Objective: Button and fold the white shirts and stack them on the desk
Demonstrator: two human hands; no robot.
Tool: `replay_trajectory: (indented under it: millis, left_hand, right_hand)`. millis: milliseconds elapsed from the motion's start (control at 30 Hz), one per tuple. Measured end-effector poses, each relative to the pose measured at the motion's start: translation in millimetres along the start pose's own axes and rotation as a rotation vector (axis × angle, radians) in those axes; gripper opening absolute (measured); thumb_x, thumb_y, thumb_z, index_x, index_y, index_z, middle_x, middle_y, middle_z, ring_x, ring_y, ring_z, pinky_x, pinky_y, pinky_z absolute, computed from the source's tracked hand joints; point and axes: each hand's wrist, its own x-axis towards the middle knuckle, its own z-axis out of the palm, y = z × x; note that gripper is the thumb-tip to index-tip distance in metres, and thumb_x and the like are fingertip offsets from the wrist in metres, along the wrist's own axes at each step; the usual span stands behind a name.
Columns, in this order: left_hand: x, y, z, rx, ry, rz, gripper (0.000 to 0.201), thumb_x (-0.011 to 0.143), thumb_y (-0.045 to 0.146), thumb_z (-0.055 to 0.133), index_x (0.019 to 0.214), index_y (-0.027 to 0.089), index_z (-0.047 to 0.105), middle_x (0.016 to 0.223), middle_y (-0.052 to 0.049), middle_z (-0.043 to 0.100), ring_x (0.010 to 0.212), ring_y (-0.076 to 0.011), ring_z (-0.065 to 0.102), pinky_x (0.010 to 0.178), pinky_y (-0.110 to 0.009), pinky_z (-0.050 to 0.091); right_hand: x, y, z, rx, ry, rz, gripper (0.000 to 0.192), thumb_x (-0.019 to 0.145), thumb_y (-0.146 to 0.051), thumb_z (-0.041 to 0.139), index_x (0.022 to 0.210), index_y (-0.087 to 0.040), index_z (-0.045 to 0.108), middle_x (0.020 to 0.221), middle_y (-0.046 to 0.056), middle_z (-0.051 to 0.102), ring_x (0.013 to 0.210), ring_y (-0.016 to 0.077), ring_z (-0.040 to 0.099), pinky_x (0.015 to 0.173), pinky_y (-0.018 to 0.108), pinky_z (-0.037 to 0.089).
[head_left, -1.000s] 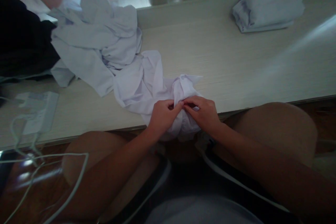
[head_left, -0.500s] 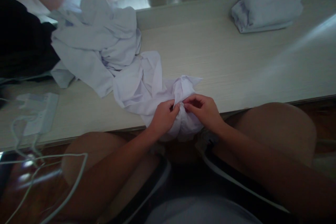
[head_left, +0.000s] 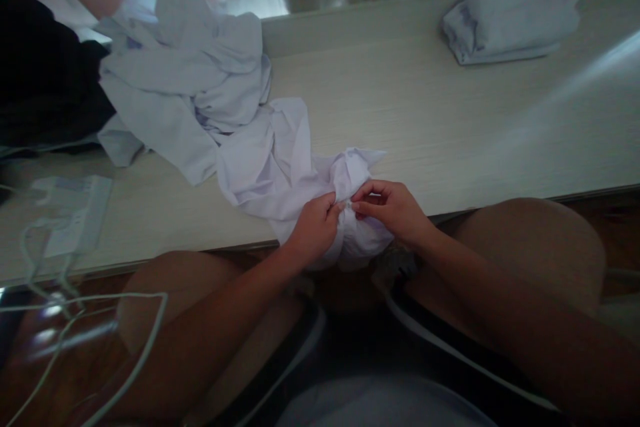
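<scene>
White cotton was what both hands were busy with: a crumpled white shirt [head_left: 280,167] bunched at the near edge of the pale wooden desk [head_left: 450,127], spilling a little over the lip toward the person's lap. The left hand [head_left: 313,230] came in from about seven o'clock, forearm angled up across the knee, knuckles raised, its thumb and forefinger pinched tight on a small fold of the cloth. The right hand [head_left: 393,208] came in from four o'clock, wrist bent inward, fingers curled and narrow, nipping the same fold from the other side, so that the two sets of fingertips met almost nose to nose at the middle of the bundle. Whether a button sat between them I could not tell; it was too dim and too small.

Against the second before, the change was slight. The hands had drawn closer together and edged a touch toward twelve o'clock, and the right hand had tightened from a looser cover over the cloth into a finer pinch. The shirt's peaked fold just beyond the fingers had stayed put.

Off at ten o'clock lay a heap of pale shirts [head_left: 180,73], touching the held shirt's far end. At one o'clock, well apart, sat a folded stack of cloth [head_left: 510,20]. At nine o'clock lay a white charger with cable [head_left: 70,213].
</scene>
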Motion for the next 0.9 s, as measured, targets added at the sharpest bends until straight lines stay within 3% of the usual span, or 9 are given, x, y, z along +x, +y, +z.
replay_trajectory:
  millis: [233, 467, 667, 900]
  left_hand:
    - [1.5, -7.8, 2.4, 0.045, 0.003, 0.006, 0.026, 0.095, 0.028, 0.047, 0.084, 0.016, 0.067, 0.081, -0.003, 0.069, 0.078, -0.0201, 0.059, 0.071, -0.029, 0.041]
    - [9.5, -10.0, 2.2, 0.027, -0.01, 0.012, 0.028, 0.096, 0.032, 0.046, 0.089, 0.016, 0.067, 0.083, -0.003, 0.069, 0.08, -0.0199, 0.06, 0.071, -0.029, 0.043]
    - [7.9, -5.4, -2.8, 0.027, -0.026, 0.01, 0.033, 0.097, 0.042, 0.047, 0.096, 0.017, 0.067, 0.088, -0.003, 0.07, 0.081, -0.0196, 0.061, 0.073, -0.029, 0.044]
    - [-1.4, 1.7, -3.7, 0.199, 0.028, 0.044, 0.036, 0.098, 0.043, 0.043, 0.08, 0.018, 0.062, 0.071, -0.001, 0.063, 0.066, -0.0161, 0.055, 0.063, -0.029, 0.039]
  right_hand:
    - [2.5, 3.8, 1.1, -0.052, -0.049, -0.033, 0.011, 0.073, -0.023, 0.073, 0.08, -0.018, 0.066, 0.07, 0.0, 0.068, 0.063, 0.0138, 0.062, 0.059, 0.025, 0.047]
    - [2.8, 3.4, 1.4, -0.114, -0.008, -0.084, 0.008, 0.077, -0.021, 0.07, 0.083, -0.02, 0.065, 0.071, 0.0, 0.068, 0.066, 0.0159, 0.064, 0.064, 0.028, 0.051]
    - [1.3, 10.7, 1.6, 0.026, -0.017, -0.096, 0.011, 0.079, -0.026, 0.073, 0.085, -0.019, 0.067, 0.071, 0.0, 0.068, 0.066, 0.0154, 0.064, 0.068, 0.03, 0.053]
    - [2.0, 8.7, 0.4, 0.079, -0.027, -0.047, 0.02, 0.077, -0.033, 0.077, 0.088, -0.017, 0.071, 0.072, 0.002, 0.07, 0.065, 0.0154, 0.065, 0.067, 0.03, 0.052]
